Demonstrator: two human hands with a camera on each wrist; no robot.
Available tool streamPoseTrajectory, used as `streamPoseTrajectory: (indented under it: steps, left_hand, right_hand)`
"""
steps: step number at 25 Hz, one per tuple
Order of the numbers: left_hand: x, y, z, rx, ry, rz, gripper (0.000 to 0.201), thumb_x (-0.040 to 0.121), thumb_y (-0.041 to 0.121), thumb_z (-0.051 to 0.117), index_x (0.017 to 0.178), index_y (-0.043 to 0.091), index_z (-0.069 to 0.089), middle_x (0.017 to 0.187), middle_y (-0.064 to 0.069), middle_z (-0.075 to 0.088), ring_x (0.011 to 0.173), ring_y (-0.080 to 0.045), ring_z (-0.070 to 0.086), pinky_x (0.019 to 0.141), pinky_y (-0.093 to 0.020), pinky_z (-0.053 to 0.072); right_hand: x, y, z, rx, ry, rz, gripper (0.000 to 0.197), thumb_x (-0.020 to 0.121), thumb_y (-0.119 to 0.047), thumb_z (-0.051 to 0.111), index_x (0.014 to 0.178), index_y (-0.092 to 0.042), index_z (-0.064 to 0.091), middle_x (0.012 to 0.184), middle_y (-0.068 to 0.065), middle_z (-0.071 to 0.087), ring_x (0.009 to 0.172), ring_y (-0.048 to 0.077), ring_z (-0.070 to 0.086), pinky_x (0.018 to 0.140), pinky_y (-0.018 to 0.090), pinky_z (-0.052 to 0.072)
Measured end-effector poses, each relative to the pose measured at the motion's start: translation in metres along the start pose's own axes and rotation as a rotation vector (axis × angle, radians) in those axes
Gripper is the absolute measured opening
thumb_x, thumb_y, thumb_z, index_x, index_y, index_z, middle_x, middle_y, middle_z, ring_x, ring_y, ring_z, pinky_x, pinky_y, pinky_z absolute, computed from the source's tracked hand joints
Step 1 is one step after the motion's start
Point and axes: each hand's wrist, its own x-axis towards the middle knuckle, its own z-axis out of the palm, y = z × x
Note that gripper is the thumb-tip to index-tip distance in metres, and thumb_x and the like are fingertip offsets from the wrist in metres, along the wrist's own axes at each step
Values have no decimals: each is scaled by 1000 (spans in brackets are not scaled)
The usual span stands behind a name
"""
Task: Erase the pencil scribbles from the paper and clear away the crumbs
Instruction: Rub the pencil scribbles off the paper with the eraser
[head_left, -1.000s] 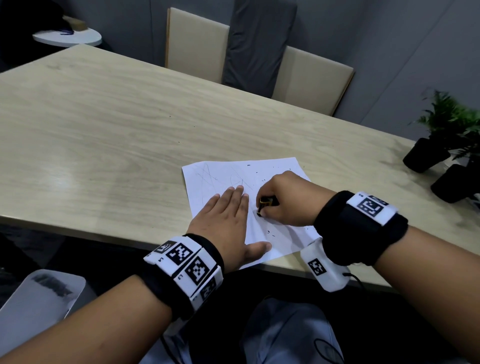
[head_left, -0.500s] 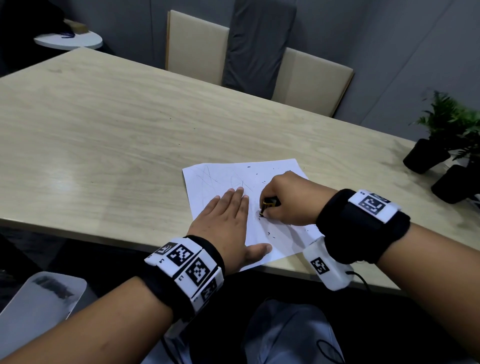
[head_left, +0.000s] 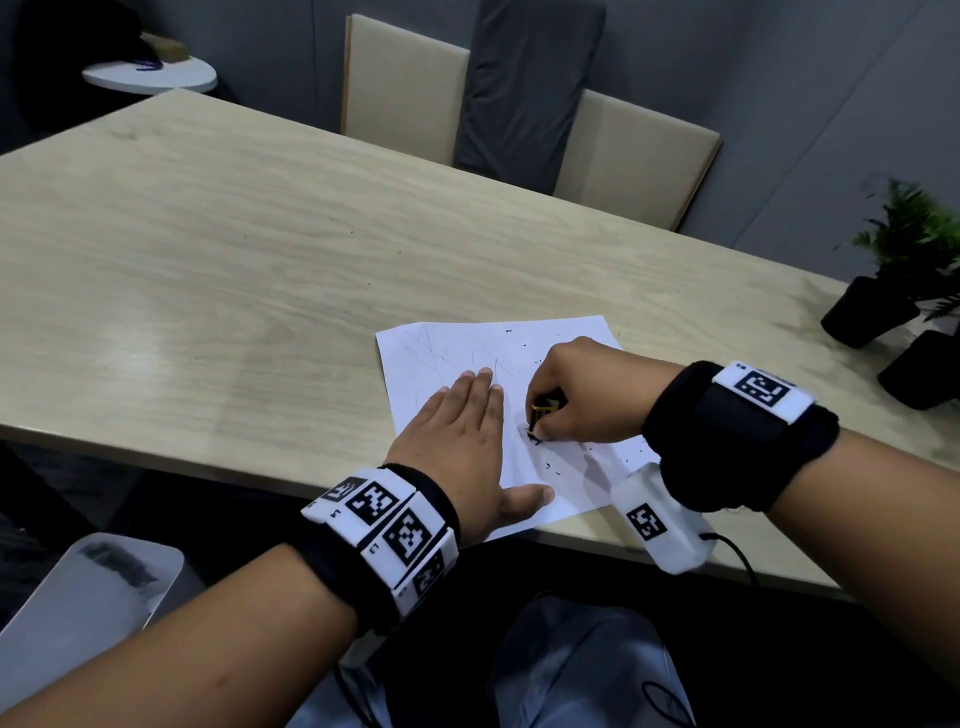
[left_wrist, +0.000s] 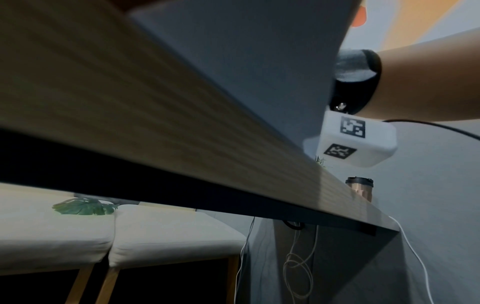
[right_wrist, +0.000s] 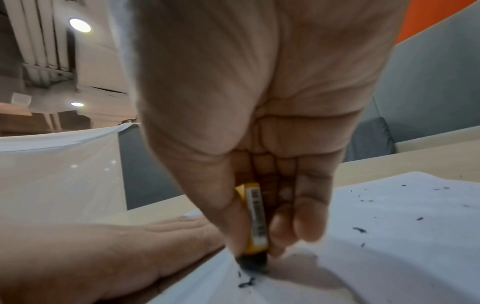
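— Paper (head_left: 524, 353), where do we see it?
— Lower centre, on the bench (head_left: 218, 249); left hand (head_left: 462, 431) lies flat on it.
— Right hand (head_left: 587, 395)?
— Its grip pinches the eraser (head_left: 545, 404), tip down among crumbs (right_wrist: 246, 283).

Dim, even indoor light; two ceiling lamps (right_wrist: 80, 25) glow at upper left of the right wrist view. Soft glare on the table (head_left: 218, 291); wrist views blur and bend at edges.

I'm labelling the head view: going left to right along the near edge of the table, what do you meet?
Bare table → left hand, flat on the paper → eraser → right hand gripping it → potted plants.
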Motion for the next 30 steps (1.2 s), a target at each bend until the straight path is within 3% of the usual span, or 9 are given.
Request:
streamPoseTrajectory:
  steps: [4,9,14,18,22,24,27,30]
  left_hand:
    - [1,0,1,5,11,-2,107,86,79,27,154,7,-13,161,-8,-23,148,-19,-22,121,-38,-7]
    - [1,0,2,8,9,0,108,85,80,27,154,6,-13,161,-8,-22,148,-18,-22,121,-37,-7]
    - [2,-1,2,4,15,2,108,85,80,27,154,7,-12,161,-8,-22,148,-19,-21,121,-38,-6]
    - [2,-1,2,-2,18,2,109,84,80,27,154,7,-13,161,-7,-22,148,-18,-21,121,-38,-7]
    - [4,-2,4,-13,32,1,108,85,79,29,154,7,-11,162,-8,-20,148,-19,-20,122,-38,-5]
    - [4,-2,4,-15,32,5,109,84,80,29,154,7,-11,162,-8,-20,148,-19,-20,122,-38,-5]
    - [4,-3,4,-10,26,13,109,84,80,28,154,7,-11,161,-8,-21,148,-19,-20,122,-38,-5]
    - [3,-2,3,-22,29,5,110,84,80,30,154,6,-12,161,-9,-21,148,-19,-20,122,-38,-5]
  right_hand:
    - [8,-5,5,19,122,-37,13,77,-19,64,77,-8,70,73,11,67,74,28,62,65,38,53]
    - [-2,-5,2,-21,-27,-21,10,77,-24,69,81,-15,73,70,2,65,74,23,63,68,37,54]
    - [6,-9,6,14,102,-36,10,76,-18,65,75,-9,71,71,10,67,73,28,63,64,39,54]
    - [-2,-13,1,-46,-62,-35,7,78,-21,69,79,-15,73,68,3,64,68,21,60,61,33,51]
    - [13,-12,2,-25,137,-51,14,78,-17,62,77,-5,70,73,13,66,75,29,61,63,37,51]
    - [13,-10,4,-30,118,-56,14,78,-16,62,78,-5,70,73,13,66,74,30,61,62,36,50]
    - [3,-11,1,-56,-37,-44,8,77,-21,69,79,-15,73,67,3,64,70,23,61,63,35,52]
    - [10,-7,1,-38,66,-28,14,76,-19,65,78,-7,71,72,12,65,65,24,54,59,35,49]
